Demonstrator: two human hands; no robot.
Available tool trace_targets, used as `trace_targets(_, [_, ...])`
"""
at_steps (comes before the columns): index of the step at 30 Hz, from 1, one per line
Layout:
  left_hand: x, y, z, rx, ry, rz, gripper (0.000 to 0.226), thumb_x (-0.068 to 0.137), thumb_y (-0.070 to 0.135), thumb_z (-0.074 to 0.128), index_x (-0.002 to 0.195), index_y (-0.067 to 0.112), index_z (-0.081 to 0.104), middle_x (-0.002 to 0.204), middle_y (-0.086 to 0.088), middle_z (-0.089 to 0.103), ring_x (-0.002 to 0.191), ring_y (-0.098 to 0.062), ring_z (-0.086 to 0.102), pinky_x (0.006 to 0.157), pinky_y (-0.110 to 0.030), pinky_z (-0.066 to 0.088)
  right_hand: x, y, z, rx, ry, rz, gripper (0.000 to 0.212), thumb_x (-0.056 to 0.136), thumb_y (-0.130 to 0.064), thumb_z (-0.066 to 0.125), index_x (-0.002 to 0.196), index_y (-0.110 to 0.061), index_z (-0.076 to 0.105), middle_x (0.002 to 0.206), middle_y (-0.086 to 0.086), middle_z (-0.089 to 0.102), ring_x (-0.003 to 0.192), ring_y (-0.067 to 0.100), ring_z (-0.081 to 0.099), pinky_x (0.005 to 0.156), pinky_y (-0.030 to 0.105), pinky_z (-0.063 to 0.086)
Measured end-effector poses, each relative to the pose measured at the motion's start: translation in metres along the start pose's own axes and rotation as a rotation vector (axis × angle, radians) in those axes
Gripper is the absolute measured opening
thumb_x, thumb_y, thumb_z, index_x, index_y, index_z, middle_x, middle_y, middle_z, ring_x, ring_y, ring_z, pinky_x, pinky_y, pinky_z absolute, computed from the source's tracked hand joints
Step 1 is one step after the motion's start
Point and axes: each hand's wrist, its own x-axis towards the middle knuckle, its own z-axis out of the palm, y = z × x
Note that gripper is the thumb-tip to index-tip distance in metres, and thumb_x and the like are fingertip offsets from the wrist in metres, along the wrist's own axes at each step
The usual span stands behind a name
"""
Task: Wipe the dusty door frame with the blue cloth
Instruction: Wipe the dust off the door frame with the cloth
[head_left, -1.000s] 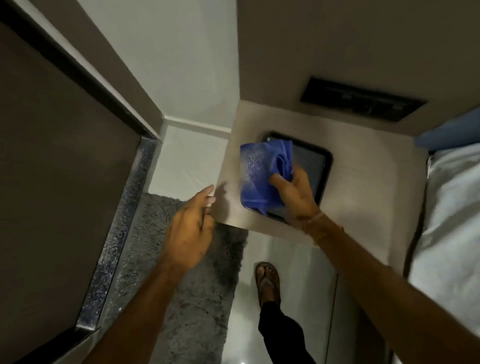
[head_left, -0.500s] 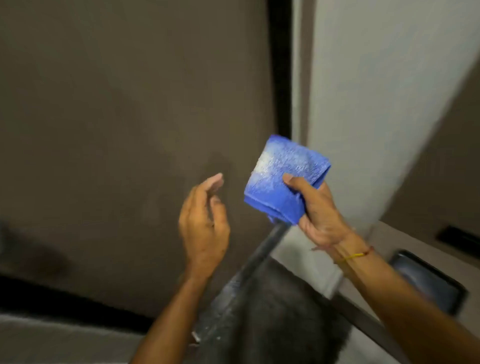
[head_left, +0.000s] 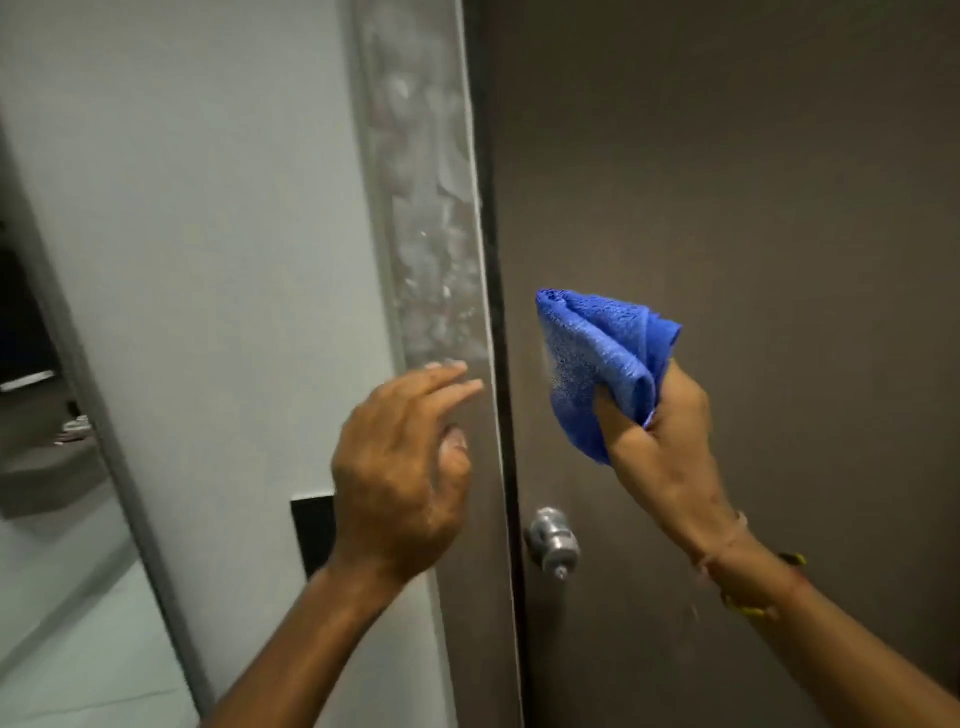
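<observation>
Beside the brown door, your right hand (head_left: 660, 441) pinches the folded blue microfibre cloth (head_left: 602, 358), apart from the grey vertical door frame strip (head_left: 436, 234), which looks thickly dusty, though blur hides detail. Wiping has not begun. Your left hand (head_left: 400, 467) hangs slack and empty.

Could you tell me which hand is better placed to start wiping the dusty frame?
The right hand: it already grips the cloth, raised beside the frame's dusty stretch. The left hand is nearer the frame but empty, fingers spread.
</observation>
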Motion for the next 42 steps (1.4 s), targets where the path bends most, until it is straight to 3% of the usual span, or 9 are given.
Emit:
trace_targets(3, [0.015,-0.037,-0.024,0.202,0.000,-0.024,0.039,0.086,0.021,0.041,0.122,0.012,0.055,0.129,-0.011,0.058,0.122,-0.020,0.047,0.101,-0.033,0.036,0.012,-0.012,0.008,-0.108,-0.006,-0.268,0.033,0.085,-0.020,0.051,0.108,0.002,0.060,0.093,-0.014,0.061,0.082,-0.012,0.057,0.073,0.003,0.041])
trace_targets(7, [0.029,-0.076,-0.041,0.379,-0.062,-0.128,0.049,0.086,0.022,0.039,0.134,0.014,0.041,0.147,-0.007,0.038,0.138,-0.017,0.028,0.110,-0.028,0.020,0.019,-0.010,0.017,-0.204,0.015,-0.492,0.046,0.081,0.000,0.049,0.128,0.003,0.050,0.133,0.018,0.054,0.125,0.024,0.051,0.103,0.044,0.043])
trace_targets(11, [0.045,-0.097,-0.037,0.475,-0.105,-0.137,0.057,0.086,0.024,0.035,0.142,0.014,0.028,0.154,-0.003,0.018,0.144,-0.015,0.011,0.117,-0.034,0.014,0.013,0.000,0.040,-0.470,0.021,-0.725,0.044,0.091,-0.004,0.049,0.134,-0.006,0.041,0.139,0.018,0.046,0.133,0.034,0.040,0.105,0.058,0.035])
trace_targets(15, [0.057,-0.105,-0.018,0.524,-0.148,-0.114,0.059,0.087,0.023,0.030,0.144,0.011,0.023,0.156,-0.009,0.017,0.145,-0.020,0.010,0.118,-0.040,0.015,0.000,0.013,0.067,-0.649,-0.004,-0.783,0.036,0.104,-0.020,0.023,0.136,-0.008,0.034,0.139,0.018,0.042,0.132,0.035,0.035,0.101,0.057,0.033])
trace_targets(21, [0.066,-0.130,0.007,0.658,-0.215,-0.037,0.065,0.088,0.026,0.029,0.147,0.008,0.006,0.157,-0.011,0.006,0.146,-0.024,0.003,0.119,-0.046,0.012,0.000,0.045,0.103,-0.937,-0.011,-0.765,0.035,0.100,-0.018,0.030,0.134,-0.012,0.038,0.141,0.018,0.046,0.133,0.035,0.034,0.107,0.054,0.022])
trace_targets(26, [0.059,-0.146,0.015,0.660,-0.172,0.024,0.068,0.087,0.030,0.029,0.147,0.009,0.006,0.158,-0.011,0.006,0.146,-0.023,0.003,0.119,-0.045,0.008,-0.013,0.069,0.123,-1.033,-0.155,-0.606,0.105,0.056,-0.045,0.058,0.147,-0.016,0.016,0.159,0.011,0.002,0.145,0.033,0.002,0.113,0.059,0.005])
trace_targets(31, [0.061,-0.145,0.012,0.658,-0.166,0.031,0.068,0.087,0.031,0.030,0.147,0.009,0.007,0.158,-0.011,0.007,0.146,-0.023,0.003,0.119,-0.046,0.008,-0.016,0.066,0.137,-0.941,-0.059,-0.505,0.077,0.086,-0.067,0.026,0.147,-0.020,0.019,0.159,0.007,-0.004,0.145,0.036,-0.002,0.111,0.066,0.002])
trace_targets(39, [0.060,-0.144,0.012,0.651,-0.152,0.039,0.071,0.086,0.034,0.034,0.147,0.008,0.010,0.157,-0.011,0.009,0.146,-0.024,0.005,0.118,-0.046,0.010,-0.019,0.053,0.161,-0.772,0.055,-0.246,0.080,0.080,-0.076,-0.001,0.135,-0.029,0.035,0.157,0.017,0.000,0.143,0.041,0.001,0.106,0.071,0.008])
trace_targets(42, [0.060,-0.143,0.012,0.660,-0.156,0.041,0.071,0.086,0.034,0.034,0.147,0.008,0.009,0.157,-0.011,0.009,0.146,-0.024,0.005,0.118,-0.047,0.010,-0.021,0.047,0.164,-0.740,0.086,-0.211,0.068,0.085,-0.071,0.006,0.130,-0.031,0.040,0.155,0.020,0.008,0.143,0.042,0.002,0.104,0.074,0.013])
